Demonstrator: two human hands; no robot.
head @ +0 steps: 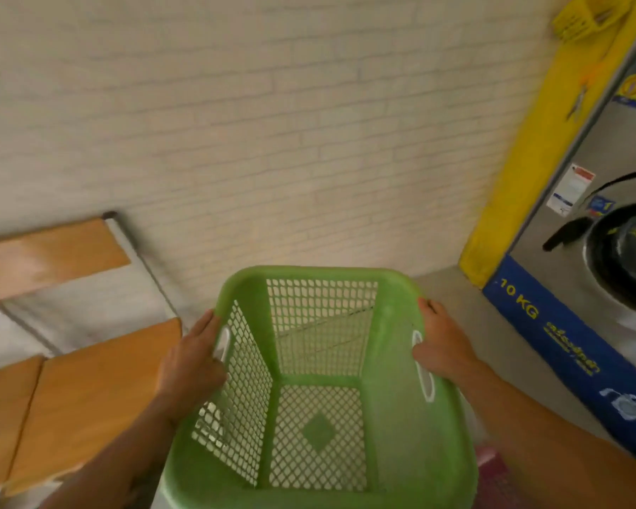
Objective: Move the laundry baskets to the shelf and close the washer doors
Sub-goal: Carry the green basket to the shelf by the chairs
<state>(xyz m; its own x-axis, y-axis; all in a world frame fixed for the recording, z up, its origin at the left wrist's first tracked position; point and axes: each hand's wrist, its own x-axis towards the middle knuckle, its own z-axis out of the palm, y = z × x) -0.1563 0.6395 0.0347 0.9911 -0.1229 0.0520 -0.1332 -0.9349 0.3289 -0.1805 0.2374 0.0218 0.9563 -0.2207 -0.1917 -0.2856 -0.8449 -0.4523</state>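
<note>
Laundromat: steel washer point(603, 222) labelled "10 KG".

Mostly it's a pale painted brick wall point(257, 134) filling the top and middle of the frame. Along the right edge of that wall runs a bright yellow panel point(551, 141), tilted in the shot. Bottom right corner has a bit of something pinkish point(494, 475), too blurry to make out. Grey concrete floor point(470, 306) shows at right of centre.
</note>
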